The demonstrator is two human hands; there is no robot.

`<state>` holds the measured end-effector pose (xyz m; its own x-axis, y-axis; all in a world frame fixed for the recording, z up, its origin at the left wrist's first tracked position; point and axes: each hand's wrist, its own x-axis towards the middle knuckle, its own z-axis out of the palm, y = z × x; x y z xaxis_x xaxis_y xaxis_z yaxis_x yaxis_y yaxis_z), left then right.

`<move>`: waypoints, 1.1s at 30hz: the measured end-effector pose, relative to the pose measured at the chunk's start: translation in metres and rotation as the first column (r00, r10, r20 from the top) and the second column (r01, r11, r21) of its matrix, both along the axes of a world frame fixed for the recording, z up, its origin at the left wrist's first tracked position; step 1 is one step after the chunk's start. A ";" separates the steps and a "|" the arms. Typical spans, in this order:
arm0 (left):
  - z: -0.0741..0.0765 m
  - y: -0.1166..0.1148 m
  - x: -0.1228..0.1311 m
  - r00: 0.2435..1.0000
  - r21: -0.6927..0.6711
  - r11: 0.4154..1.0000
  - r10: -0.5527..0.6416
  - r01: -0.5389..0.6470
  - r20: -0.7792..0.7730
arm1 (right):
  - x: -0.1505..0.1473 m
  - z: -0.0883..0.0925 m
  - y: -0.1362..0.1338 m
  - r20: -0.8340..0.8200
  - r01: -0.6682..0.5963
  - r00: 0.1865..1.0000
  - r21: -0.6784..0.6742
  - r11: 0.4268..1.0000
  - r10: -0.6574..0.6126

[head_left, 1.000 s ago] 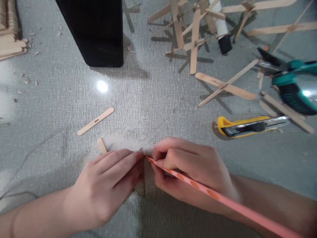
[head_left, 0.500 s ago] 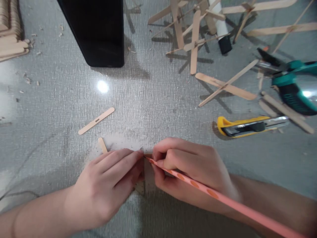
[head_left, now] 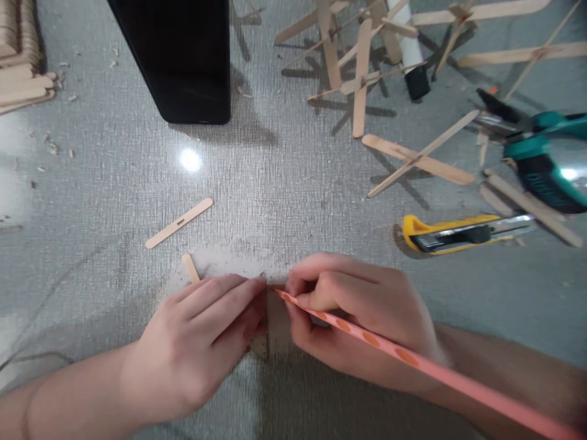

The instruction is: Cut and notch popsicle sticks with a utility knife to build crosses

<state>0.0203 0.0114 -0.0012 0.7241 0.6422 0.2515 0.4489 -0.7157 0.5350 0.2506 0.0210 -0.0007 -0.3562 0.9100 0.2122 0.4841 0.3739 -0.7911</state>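
A pink pencil [head_left: 380, 345] with orange dots is pinched in my right hand [head_left: 362, 318], closed around it near the point. Its tip touches or nearly touches a thin wooden craft stick [head_left: 276, 286], of which only a short piece shows between the hands. My left hand [head_left: 197, 342] is closed, its fingers pressed together over the left part of that stick, hiding most of it. From behind the left knuckles pokes the rounded end of another craft stick [head_left: 191, 267]. Farther up lies a craft stick with a small slot in its middle [head_left: 167, 231].
A black phone-like slab [head_left: 192, 73] stands at the top. Crossed stick pieces [head_left: 417, 160] lie at the upper right, near green-handled pliers [head_left: 541, 153] and a yellow utility knife [head_left: 449, 237]. Stacked craft sticks [head_left: 22, 85] and wood shavings are at the upper left.
My right hand and the pencil have shifted slightly to the right, baring a little more of the stick between the hands. My left hand has stayed in place.
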 end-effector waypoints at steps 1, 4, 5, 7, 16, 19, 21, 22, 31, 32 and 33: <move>0.000 0.000 0.000 1.000 0.008 1.000 0.004 -0.004 0.001 | 0.001 0.000 0.000 0.003 0.005 1.000 0.007 1.000 -0.005; 0.001 0.002 0.001 1.000 0.027 1.000 0.007 -0.007 0.003 | 0.005 0.000 -0.002 0.019 -0.013 1.000 0.017 1.000 0.013; 0.002 0.002 0.002 1.000 0.027 1.000 0.004 -0.004 0.010 | 0.006 0.000 -0.003 0.024 -0.019 1.000 0.015 1.000 0.019; 0.004 0.005 0.005 0.999 0.016 1.000 -0.004 0.004 0.033 | 0.007 0.000 -0.003 0.023 -0.022 0.999 0.011 1.000 0.022; 0.005 0.009 0.015 0.998 -0.045 0.999 0.026 -0.024 0.053 | 0.005 0.000 -0.001 0.020 -0.024 1.000 0.002 1.000 0.024; 0.005 0.009 0.014 0.998 -0.056 0.997 0.046 -0.043 0.042 | 0.005 0.000 0.000 0.005 -0.022 1.000 0.008 1.000 0.022; 0.005 0.009 0.014 0.998 -0.063 0.997 0.049 -0.046 0.040 | 0.005 0.000 0.000 -0.001 -0.018 1.000 0.005 1.000 0.018; 0.005 0.010 0.013 0.998 -0.061 0.997 0.048 -0.045 0.038 | 0.005 0.000 -0.001 -0.005 -0.020 1.000 0.003 1.000 0.020; 0.008 0.013 0.013 1.000 0.076 0.997 -0.018 0.018 -0.001 | 0.005 0.000 0.001 -0.007 -0.034 0.999 -0.020 0.999 0.034; 0.008 0.013 0.013 1.000 0.074 0.997 -0.017 0.017 -0.001 | 0.005 0.000 0.001 -0.012 -0.036 0.999 -0.021 0.999 0.036; 0.008 0.013 0.013 1.000 0.071 0.997 -0.015 0.015 0.000 | 0.005 0.001 0.001 -0.015 -0.037 0.999 -0.022 0.999 0.037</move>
<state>0.0337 0.0247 0.0068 0.7332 0.6121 0.2961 0.4381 -0.7583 0.4829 0.2558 0.0222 -0.0002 -0.3871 0.9006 0.1975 0.4587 0.3739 -0.8061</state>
